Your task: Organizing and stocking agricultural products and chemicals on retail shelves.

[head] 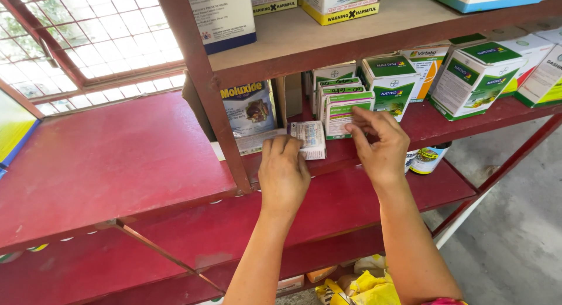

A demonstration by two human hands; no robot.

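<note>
My left hand (pixel 283 173) rests knuckles-up on the front of a red metal shelf (pixel 328 194), its fingertips on a small flat white packet (pixel 309 139) that lies there. My right hand (pixel 377 144) reaches to a white-and-green carton with a pink band (pixel 344 112) standing just behind the packet, fingers touching its front lower edge. Neither hand has lifted anything.
More green-and-white cartons (pixel 475 76) stand in a row to the right. A blue-and-white box (pixel 247 109) stands left of the packet beside the red upright post (pixel 205 88). A round container (pixel 427 158) sits on the shelf below. A red surface (pixel 105 164) extends left under a barred window.
</note>
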